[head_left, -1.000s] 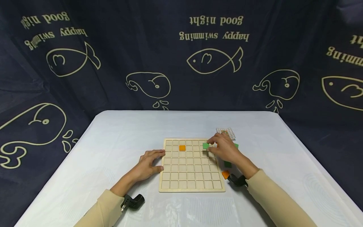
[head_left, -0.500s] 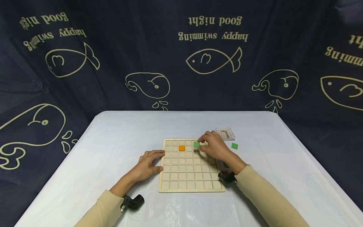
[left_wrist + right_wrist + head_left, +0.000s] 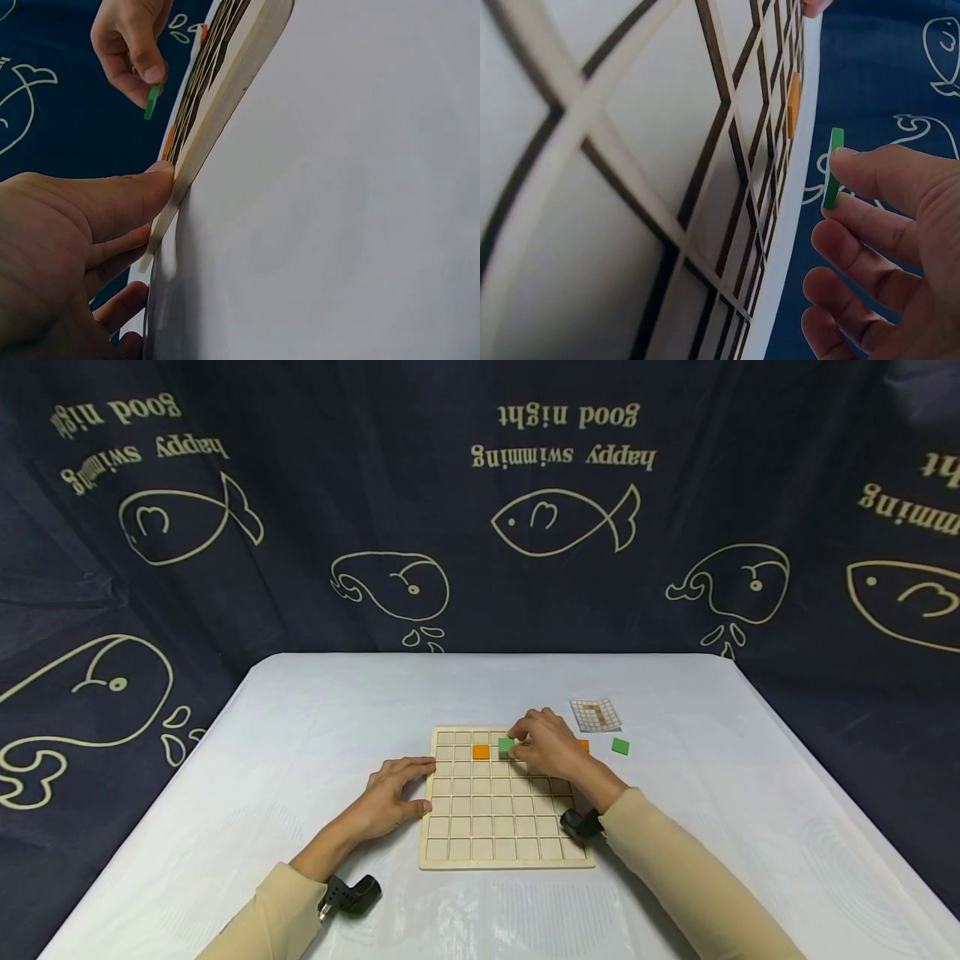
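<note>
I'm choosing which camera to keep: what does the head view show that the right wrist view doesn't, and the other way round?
Only the head view: the pattern card, the loose green tile on the table and the beige sleeves.
Only the right wrist view: the lower fingertips of the right hand, below its pinch.
Both: the held green tile, an orange tile on the grid board, and the blue sheet.

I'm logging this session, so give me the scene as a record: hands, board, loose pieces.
left hand: touches left edge of grid board
right hand: pinches green tile above board
on board: orange tile, second row from far edge, third column from left
right of board: loose green tile; second orange tile, partly hidden
farther back: printed card
</note>
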### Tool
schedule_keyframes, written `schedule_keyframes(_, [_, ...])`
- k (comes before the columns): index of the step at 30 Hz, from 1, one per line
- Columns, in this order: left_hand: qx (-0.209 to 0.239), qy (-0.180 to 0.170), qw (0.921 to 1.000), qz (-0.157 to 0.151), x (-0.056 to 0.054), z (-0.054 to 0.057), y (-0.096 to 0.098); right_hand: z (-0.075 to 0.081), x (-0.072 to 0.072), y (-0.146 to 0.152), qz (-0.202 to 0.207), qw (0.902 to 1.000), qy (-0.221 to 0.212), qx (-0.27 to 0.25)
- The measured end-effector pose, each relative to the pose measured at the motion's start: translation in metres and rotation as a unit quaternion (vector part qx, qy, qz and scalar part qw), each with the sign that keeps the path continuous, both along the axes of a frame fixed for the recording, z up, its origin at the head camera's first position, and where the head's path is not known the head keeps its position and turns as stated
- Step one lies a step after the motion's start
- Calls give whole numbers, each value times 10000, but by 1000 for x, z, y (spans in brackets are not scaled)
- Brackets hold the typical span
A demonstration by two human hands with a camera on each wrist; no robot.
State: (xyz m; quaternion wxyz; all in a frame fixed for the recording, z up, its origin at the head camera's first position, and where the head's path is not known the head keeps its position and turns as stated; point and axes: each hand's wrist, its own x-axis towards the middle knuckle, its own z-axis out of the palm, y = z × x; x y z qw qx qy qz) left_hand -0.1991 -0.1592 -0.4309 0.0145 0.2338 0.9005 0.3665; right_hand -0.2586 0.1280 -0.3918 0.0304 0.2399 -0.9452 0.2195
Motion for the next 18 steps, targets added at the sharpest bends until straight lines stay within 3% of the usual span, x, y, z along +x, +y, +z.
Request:
schedule_keyframes(7, [63, -15, 10000, -4, 1, 0, 0, -3, -4, -5, -82, 9996, -252, 131])
schedule_keyframes(18, [16, 20, 10000, 4, 0, -1, 0, -8, -7, -8, 64, 9996, -136, 220])
